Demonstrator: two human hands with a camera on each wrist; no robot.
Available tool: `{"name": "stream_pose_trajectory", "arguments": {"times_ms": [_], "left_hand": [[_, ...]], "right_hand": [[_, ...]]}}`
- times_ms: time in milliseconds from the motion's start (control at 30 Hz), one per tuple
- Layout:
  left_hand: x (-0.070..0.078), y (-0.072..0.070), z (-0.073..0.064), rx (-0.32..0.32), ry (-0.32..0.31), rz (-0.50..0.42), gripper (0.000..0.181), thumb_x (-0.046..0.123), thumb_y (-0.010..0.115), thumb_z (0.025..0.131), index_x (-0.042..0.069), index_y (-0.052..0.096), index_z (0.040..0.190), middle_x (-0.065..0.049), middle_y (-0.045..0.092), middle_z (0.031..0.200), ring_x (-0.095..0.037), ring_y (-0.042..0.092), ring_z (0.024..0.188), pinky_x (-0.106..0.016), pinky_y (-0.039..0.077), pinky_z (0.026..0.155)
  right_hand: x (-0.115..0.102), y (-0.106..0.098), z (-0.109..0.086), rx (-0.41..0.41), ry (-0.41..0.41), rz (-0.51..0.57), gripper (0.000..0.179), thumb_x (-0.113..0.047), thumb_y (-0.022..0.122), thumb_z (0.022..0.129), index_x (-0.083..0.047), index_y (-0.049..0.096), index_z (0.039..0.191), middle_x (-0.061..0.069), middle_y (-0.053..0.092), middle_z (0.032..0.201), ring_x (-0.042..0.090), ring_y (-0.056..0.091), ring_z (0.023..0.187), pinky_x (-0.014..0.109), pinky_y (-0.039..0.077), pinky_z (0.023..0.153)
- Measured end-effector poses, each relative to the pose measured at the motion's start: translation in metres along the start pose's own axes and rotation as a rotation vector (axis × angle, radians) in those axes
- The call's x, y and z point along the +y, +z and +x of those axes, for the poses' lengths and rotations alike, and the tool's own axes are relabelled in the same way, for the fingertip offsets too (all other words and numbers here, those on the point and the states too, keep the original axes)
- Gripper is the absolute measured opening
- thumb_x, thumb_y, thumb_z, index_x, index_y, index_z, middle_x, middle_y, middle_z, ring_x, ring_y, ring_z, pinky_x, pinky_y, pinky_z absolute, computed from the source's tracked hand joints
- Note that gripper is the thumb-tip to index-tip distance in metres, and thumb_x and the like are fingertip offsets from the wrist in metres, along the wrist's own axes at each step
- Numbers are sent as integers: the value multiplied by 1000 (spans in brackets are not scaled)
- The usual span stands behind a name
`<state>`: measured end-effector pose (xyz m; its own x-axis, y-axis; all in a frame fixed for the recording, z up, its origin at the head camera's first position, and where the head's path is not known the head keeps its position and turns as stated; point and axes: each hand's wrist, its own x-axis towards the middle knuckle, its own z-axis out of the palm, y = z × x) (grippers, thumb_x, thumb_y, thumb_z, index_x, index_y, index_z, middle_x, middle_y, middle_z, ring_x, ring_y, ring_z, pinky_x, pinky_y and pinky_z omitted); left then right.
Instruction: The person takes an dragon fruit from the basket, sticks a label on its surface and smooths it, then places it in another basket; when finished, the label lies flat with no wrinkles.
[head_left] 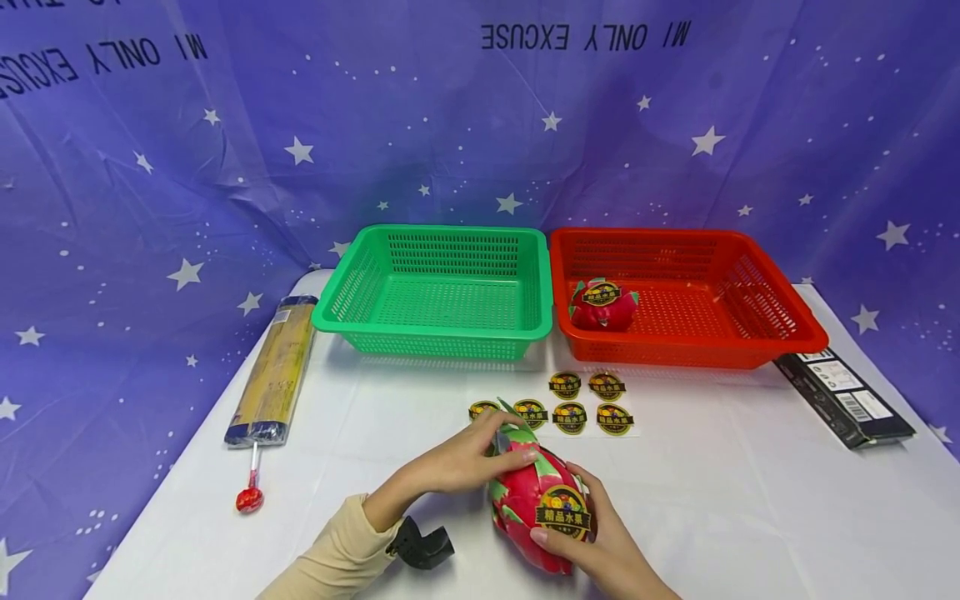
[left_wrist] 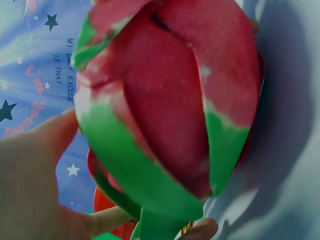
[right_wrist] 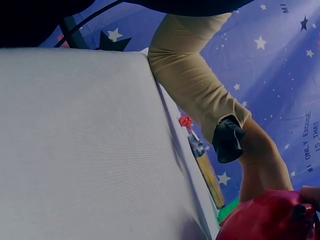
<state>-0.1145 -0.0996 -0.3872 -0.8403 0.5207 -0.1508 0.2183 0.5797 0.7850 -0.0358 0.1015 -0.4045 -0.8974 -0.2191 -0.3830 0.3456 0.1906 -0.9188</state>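
A large toy dragon fruit (head_left: 522,492), red with green leafy tips, is held between both hands over the near part of the table. My left hand (head_left: 465,457) grips its leafy upper end, thumb lying across the top. At the lower right side my right hand (head_left: 617,550) holds it, with the thumb at the edge of a round black-and-gold fruit sticker (head_left: 564,512) on the skin. Green-tipped scales of the dragon fruit (left_wrist: 165,110) fill the left wrist view. In the right wrist view, only part of the dragon fruit (right_wrist: 265,220) shows, at the lower right.
Just beyond the hands lies a sheet of several round stickers (head_left: 570,417). A green basket (head_left: 432,342) and a red basket (head_left: 690,350) stand behind; the red one holds a smaller stickered dragon fruit (head_left: 603,308). Noodle pack (head_left: 273,371) and lollipop (head_left: 250,498) lie left, black box (head_left: 843,396) right.
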Motion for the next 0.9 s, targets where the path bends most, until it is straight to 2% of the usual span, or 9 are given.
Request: {"name": "stream_pose_trajectory", "arguments": {"times_ms": [133, 233, 367, 467, 567, 733, 833, 900], "left_hand": [[-3, -4, 1, 34, 10, -34, 52, 50, 48, 89, 15, 42, 128, -10, 41, 124, -16, 51, 94, -31, 44, 78], [-6, -6, 3, 76, 12, -63, 50, 48, 46, 90, 16, 42, 128, -13, 40, 126, -15, 51, 90, -30, 43, 73], [-12, -5, 8, 141, 29, -95, 47, 45, 43, 93, 14, 42, 129, -14, 41, 125, -17, 54, 93, -31, 44, 76], [-14, -5, 13, 202, 44, -128, 43, 39, 41, 95, 10, 44, 127, -14, 46, 124, -19, 57, 97, -33, 45, 80], [-8, -6, 16, 262, 67, -180, 36, 29, 41, 97, 5, 47, 123, -15, 52, 121, -27, 58, 101, -38, 45, 84], [5, -10, 21, 317, 102, -239, 29, 18, 43, 96, 1, 51, 119, -20, 57, 116, -36, 59, 100, -41, 45, 86], [3, -10, 26, 333, 116, -240, 28, 16, 44, 96, 1, 52, 119, -21, 58, 115, -36, 59, 99, -39, 47, 83], [-5, -9, 34, 330, 132, -223, 29, 18, 45, 96, 5, 53, 120, -19, 59, 115, -34, 60, 98, -35, 48, 81]], "right_hand": [[0, -1, -2, 30, 24, -27, 80, -30, 70, 77, -20, 19, 138, 15, 47, 124, 18, 53, 100, 34, 50, 80], [1, -3, -3, 76, 57, -80, 82, -33, 72, 74, -20, 21, 138, 15, 48, 122, 19, 52, 100, 36, 51, 78], [0, -6, -2, 132, 129, -149, 87, -38, 74, 72, -21, 20, 138, 16, 47, 120, 22, 51, 102, 41, 52, 76], [0, -9, -2, 147, 149, -158, 88, -39, 74, 71, -21, 19, 138, 17, 46, 120, 24, 50, 103, 42, 53, 75], [1, -14, -3, 154, 119, -125, 86, -35, 73, 72, -22, 19, 138, 17, 45, 121, 23, 50, 103, 39, 53, 76], [1, -24, -7, 175, 74, -99, 84, -32, 71, 74, -23, 18, 138, 16, 45, 124, 22, 50, 104, 36, 52, 78], [-2, -30, -9, 188, 68, -113, 84, -32, 70, 75, -22, 16, 139, 17, 45, 125, 22, 50, 104, 35, 51, 78], [-5, -35, -11, 196, 73, -129, 84, -32, 69, 77, -22, 15, 140, 18, 43, 127, 22, 50, 105, 34, 50, 78]]}}
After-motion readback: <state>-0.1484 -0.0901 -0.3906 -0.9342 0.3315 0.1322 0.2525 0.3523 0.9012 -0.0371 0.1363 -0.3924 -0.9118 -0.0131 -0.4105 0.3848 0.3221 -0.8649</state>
